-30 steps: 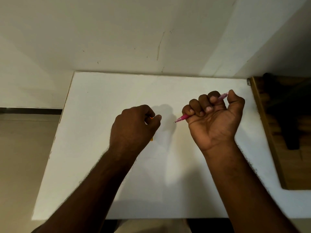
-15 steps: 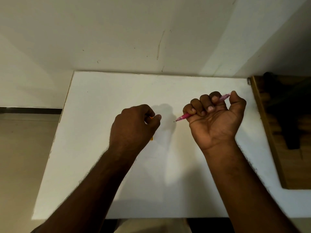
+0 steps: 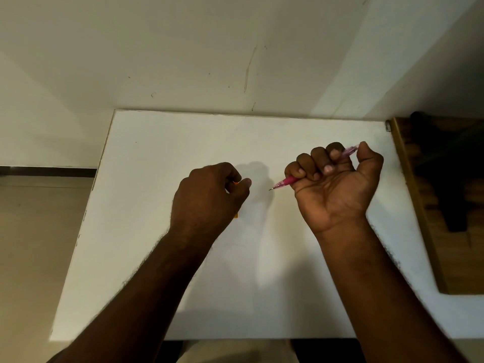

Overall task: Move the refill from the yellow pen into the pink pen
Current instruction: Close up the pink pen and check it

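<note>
My right hand (image 3: 337, 187) is a fist, palm up, closed around the pink pen (image 3: 284, 182). The pen's dark tip points left and its translucent rear end pokes out by my thumb. My left hand (image 3: 209, 195) is closed knuckles up over the yellow pen (image 3: 236, 183), of which only small orange-yellow bits show at the thumb and under the palm. The two hands hover over the white table (image 3: 157, 231), about a hand's width apart. No loose refill is visible.
A wooden board (image 3: 429, 231) with a dark object on it lies at the table's right edge. A white wall rises directly behind the table. The floor lies beyond the left edge.
My right hand with the pink pen has shifted very slightly up and right. The left hand has stayed where it was.
</note>
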Motion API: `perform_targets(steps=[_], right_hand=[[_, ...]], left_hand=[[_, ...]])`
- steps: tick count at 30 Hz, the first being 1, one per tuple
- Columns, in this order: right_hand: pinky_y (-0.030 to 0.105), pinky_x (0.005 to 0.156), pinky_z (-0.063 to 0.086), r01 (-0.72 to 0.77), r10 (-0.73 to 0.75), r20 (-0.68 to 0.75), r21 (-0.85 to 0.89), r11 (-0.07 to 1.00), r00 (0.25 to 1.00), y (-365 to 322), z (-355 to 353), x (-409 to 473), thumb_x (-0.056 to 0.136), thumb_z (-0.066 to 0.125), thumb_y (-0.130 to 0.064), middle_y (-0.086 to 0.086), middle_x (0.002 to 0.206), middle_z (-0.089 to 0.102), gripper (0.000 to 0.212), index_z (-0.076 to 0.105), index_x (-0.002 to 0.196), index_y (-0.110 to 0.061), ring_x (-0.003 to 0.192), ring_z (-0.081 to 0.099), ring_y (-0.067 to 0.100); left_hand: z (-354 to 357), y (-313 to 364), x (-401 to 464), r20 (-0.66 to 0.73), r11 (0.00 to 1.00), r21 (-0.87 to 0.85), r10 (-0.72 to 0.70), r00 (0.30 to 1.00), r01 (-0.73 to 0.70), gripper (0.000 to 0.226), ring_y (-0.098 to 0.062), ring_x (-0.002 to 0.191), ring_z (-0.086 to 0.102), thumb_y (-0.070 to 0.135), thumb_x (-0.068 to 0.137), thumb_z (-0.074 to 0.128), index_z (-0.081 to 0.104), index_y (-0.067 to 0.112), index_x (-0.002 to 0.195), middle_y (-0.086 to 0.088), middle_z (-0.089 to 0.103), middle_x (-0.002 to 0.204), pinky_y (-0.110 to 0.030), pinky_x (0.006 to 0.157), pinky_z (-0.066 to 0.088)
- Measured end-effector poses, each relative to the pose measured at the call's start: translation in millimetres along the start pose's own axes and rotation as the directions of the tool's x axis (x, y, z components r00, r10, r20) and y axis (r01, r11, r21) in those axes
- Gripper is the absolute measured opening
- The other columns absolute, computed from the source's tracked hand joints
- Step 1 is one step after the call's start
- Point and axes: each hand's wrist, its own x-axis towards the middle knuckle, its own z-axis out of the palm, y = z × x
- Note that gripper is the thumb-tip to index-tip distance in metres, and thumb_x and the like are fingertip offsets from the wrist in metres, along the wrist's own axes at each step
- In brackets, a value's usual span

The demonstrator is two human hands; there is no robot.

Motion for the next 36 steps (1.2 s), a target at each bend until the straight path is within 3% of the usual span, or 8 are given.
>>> perform_targets(steps=[14, 21, 26, 36], right_hand=[[0.029, 0.057, 0.033, -0.012, 0.012, 0.009, 0.002, 1.0, 1.0, -1.1, 0.0, 0.2, 0.094, 0.036, -0.047, -0.002, 0.053, 0.035, 0.048, 0.049, 0.062, -0.014, 0.052, 0.026, 0.017], [0.029, 0.057, 0.032, -0.008, 0.008, 0.001, 0.009, 1.0, 1.0, -2.4, 0.2, 0.0, 0.095, 0.035, -0.047, -0.002, 0.053, 0.035, 0.048, 0.049, 0.062, -0.014, 0.052, 0.025, 0.017], [0.029, 0.056, 0.032, -0.007, 0.007, 0.002, 0.011, 1.0, 1.0, -2.9, 0.3, -0.2, 0.094, 0.035, -0.047, -0.002, 0.054, 0.034, 0.046, 0.047, 0.063, -0.015, 0.052, 0.024, 0.017], [0.029, 0.055, 0.033, -0.007, 0.007, -0.003, 0.004, 1.0, 1.0, -2.3, 0.4, 0.2, 0.095, 0.034, -0.044, -0.002, 0.052, 0.034, 0.045, 0.046, 0.062, -0.015, 0.051, 0.025, 0.016]], left_hand=[[-0.1, -2.0, 0.7, -0.002, 1.0, 0.005, 0.009, 1.0, -0.009, 0.023, 0.003, 0.064, 0.061, 0.054, 0.087, 0.065, 0.068, 0.032, 0.082, 0.02, 0.067, 0.068, -0.018, 0.056, 0.04], [-1.8, -0.8, 3.9, 0.022, 0.997, -0.061, 0.037, 0.999, -0.035, 0.036, -0.005, 0.07, 0.062, 0.067, 0.078, 0.073, 0.07, 0.033, 0.086, 0.019, 0.061, 0.071, -0.021, 0.056, 0.037], [-3.2, 1.1, 2.5, 0.061, 0.995, -0.093, 0.048, 0.997, -0.042, 0.042, 0.003, 0.06, 0.062, 0.068, 0.07, 0.077, 0.072, 0.031, 0.091, 0.022, 0.06, 0.068, -0.02, 0.054, 0.036], [-3.2, 4.2, 1.3, 0.073, 0.991, -0.126, 0.063, 0.995, -0.053, 0.047, 0.001, 0.057, 0.063, 0.069, 0.066, 0.079, 0.073, 0.031, 0.092, 0.024, 0.059, 0.065, -0.019, 0.055, 0.039]])
